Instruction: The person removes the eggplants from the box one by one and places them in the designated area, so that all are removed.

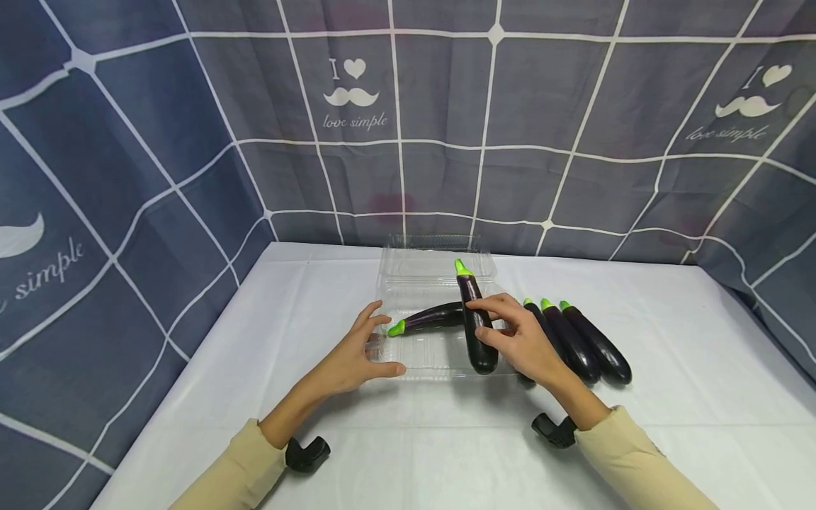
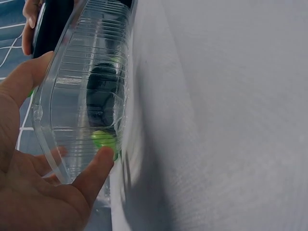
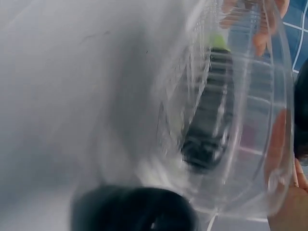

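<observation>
progress partial: one dark purple eggplant [image 1: 430,318] lies inside clear plastic clamshell tray [image 1: 421,358]; right hand [image 1: 519,340] grips a second [image 1: 477,326] over it; left hand [image 1: 350,358], fingers spread, steadies the rim; three eggplants [image 1: 583,340] wait on white counter [image 1: 669,397].

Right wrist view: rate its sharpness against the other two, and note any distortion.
Right wrist view: heavily blurred, the clear plastic tray smeared, the eggplant inside a dark streak. Left wrist view: sharper, tray ribs crisp. Head view: sharp, but wide-angle bends the curtain grid.
</observation>
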`<state>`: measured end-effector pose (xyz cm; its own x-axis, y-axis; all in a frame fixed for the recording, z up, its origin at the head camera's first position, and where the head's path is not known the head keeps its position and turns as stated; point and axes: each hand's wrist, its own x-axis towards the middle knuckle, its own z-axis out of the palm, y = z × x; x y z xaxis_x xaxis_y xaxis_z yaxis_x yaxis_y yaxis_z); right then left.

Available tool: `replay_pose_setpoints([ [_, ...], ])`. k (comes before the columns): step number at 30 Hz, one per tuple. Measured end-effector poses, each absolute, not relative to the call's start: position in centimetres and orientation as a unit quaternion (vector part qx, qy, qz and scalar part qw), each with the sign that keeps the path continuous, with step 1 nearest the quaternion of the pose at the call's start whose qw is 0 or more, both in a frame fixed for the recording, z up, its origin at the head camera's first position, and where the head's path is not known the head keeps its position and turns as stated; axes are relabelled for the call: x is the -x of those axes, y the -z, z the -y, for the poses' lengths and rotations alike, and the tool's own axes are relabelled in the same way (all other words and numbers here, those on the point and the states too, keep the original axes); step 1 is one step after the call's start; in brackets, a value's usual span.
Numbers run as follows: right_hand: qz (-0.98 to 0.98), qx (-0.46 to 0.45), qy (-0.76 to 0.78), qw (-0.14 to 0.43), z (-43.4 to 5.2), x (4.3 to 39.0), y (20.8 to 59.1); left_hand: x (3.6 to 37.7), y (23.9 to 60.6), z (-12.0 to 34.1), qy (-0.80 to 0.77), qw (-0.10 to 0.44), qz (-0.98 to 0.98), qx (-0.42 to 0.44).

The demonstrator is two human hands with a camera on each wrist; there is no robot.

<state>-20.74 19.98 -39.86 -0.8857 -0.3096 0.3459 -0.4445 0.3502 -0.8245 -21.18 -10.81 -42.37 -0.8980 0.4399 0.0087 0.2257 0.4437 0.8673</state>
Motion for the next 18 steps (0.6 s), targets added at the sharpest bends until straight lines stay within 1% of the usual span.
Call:
replay_pose_setpoints([
  [6, 0.831, -0.219, -0.507, 0.061, -21.3, 20.5, 39.5, 21.2, 42.4, 10.9, -0.486, 0.107, -0.845, -0.197],
  [18, 0.856, -0.217, -0.463, 0.078, -25.2, 19.2, 38.7, 21.4, 42.6, 10.8, -0.499, 0.109, -0.837, -0.194],
])
